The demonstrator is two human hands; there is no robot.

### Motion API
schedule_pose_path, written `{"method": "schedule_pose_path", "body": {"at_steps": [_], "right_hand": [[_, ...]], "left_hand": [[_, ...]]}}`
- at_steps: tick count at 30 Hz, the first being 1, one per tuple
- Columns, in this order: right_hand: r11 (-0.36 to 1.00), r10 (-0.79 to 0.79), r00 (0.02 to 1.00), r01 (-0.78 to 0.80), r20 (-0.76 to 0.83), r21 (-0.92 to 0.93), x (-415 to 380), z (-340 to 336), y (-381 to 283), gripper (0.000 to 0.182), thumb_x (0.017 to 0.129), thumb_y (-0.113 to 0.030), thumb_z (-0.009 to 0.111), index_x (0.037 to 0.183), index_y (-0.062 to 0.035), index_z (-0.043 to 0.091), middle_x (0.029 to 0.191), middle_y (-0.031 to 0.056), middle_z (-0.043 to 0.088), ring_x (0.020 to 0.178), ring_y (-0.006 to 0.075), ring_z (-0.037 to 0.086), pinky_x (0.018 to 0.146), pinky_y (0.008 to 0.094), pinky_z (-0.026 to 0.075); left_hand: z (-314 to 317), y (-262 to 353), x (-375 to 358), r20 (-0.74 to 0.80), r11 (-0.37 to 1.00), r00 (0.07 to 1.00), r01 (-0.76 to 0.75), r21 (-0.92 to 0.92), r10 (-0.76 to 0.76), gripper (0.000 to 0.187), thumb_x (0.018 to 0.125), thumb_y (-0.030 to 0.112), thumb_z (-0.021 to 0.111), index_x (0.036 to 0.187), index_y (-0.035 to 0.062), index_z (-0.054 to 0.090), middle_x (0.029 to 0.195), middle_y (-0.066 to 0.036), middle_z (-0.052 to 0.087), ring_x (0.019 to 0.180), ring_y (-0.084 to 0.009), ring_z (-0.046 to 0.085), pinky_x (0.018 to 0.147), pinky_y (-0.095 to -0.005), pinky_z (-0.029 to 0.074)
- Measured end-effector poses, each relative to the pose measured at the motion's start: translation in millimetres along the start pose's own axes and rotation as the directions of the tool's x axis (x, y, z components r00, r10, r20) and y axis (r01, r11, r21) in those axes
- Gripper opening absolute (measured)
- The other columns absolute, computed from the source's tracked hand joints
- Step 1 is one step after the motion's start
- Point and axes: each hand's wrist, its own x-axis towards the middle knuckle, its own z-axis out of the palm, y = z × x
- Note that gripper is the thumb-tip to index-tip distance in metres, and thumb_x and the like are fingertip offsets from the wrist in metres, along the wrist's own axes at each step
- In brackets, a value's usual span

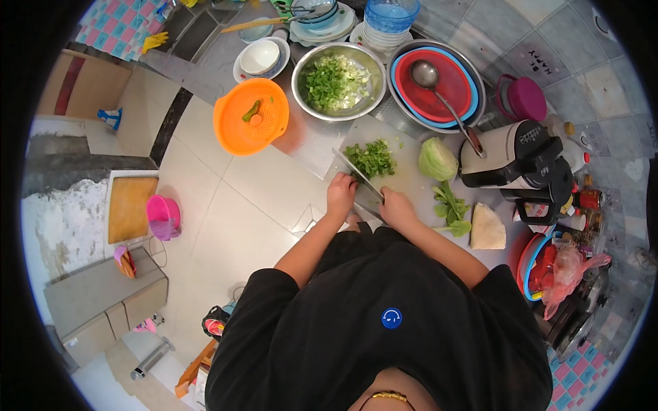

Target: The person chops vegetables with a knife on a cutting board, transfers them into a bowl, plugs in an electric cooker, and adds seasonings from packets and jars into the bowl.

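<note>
My right hand [399,208] is closed around the handle of a knife [361,174], whose blade slants up and to the left over the cutting board [406,154]. Beside the blade, my left hand [340,196] has its fingers bent and pressed together. Whatever those fingers hold, if anything, is hidden. Just beyond the knife lies a pile of chopped greens [371,158]. A piece of cabbage [437,159] sits on the right of the board, with leafy greens [452,207] below it.
A steel bowl of chopped greens [336,82] stands behind the board, next to an orange colander [229,127] at the counter edge. Nested basins [473,106] hold a ladle [424,74]. At right are a pale wedge-shaped piece [488,228] and a black-and-beige appliance [497,156].
</note>
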Motion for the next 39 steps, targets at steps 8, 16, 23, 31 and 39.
{"method": "schedule_pose_path", "body": {"at_steps": [8, 16, 23, 31, 39], "right_hand": [[0.996, -0.072, 0.997, 0.074, 0.03, -0.047, -12, -25, -5, 0.017, 0.079, -0.011, 0.061, 0.091, -0.0003, 0.056, 0.076, 0.0264, 0.063, 0.076, 0.0463, 0.062, 0.069, 0.0528, 0.05], [0.995, -0.095, 0.996, 0.095, 0.001, 0.029, -12, -29, -14, 0.017, 0.079, -0.009, 0.059, 0.094, -0.0008, 0.057, 0.077, 0.0251, 0.064, 0.076, 0.0455, 0.063, 0.069, 0.0523, 0.051], [0.997, -0.074, 0.996, 0.074, -0.043, 0.005, 1, -3, -5, 0.018, 0.079, -0.009, 0.063, 0.094, -0.0012, 0.057, 0.079, 0.0247, 0.065, 0.079, 0.044, 0.065, 0.07, 0.0528, 0.052], [0.991, -0.114, 0.993, 0.114, 0.004, -0.068, -9, -10, -2, 0.017, 0.078, -0.009, 0.062, 0.092, -0.0009, 0.058, 0.076, 0.0232, 0.065, 0.076, 0.0441, 0.064, 0.069, 0.0513, 0.051], [0.989, -0.131, 0.989, 0.136, 0.07, -0.062, -17, -26, -11, 0.017, 0.079, -0.011, 0.061, 0.093, -0.0019, 0.058, 0.078, 0.0239, 0.065, 0.077, 0.0444, 0.064, 0.07, 0.0523, 0.051]], "left_hand": [[7, 9, 6, -0.008, 0.994, 0.995, -0.097, 0.057, 0.097, 0.009, 0.076, 0.002, 0.066, 0.084, -0.0004, 0.068, 0.091, -0.014, 0.064, 0.085, -0.0353, 0.062, 0.075, -0.0418, 0.051], [-7, 20, -2, -0.11, 0.973, 0.975, -0.173, 0.152, 0.191, 0.014, 0.072, -0.001, 0.065, 0.085, 0.0023, 0.069, 0.09, -0.012, 0.063, 0.087, -0.0326, 0.057, 0.078, -0.0389, 0.049], [-6, 12, -11, -0.012, 0.961, 0.969, -0.241, 0.138, 0.245, 0.015, 0.073, 0.0, 0.065, 0.088, 0.0016, 0.068, 0.096, -0.012, 0.062, 0.089, -0.0325, 0.057, 0.08, -0.0394, 0.049], [-8, 10, -16, -0.008, 0.944, 0.956, -0.287, 0.164, 0.292, 0.016, 0.073, -0.001, 0.065, 0.088, 0.0029, 0.066, 0.091, -0.009, 0.059, 0.087, -0.0302, 0.056, 0.076, -0.0376, 0.05], [-22, 17, -24, -0.026, 0.967, 0.971, -0.236, 0.099, 0.24, 0.015, 0.073, 0.0, 0.065, 0.087, 0.0033, 0.064, 0.091, -0.01, 0.059, 0.09, -0.0304, 0.058, 0.077, -0.0374, 0.05]]}}
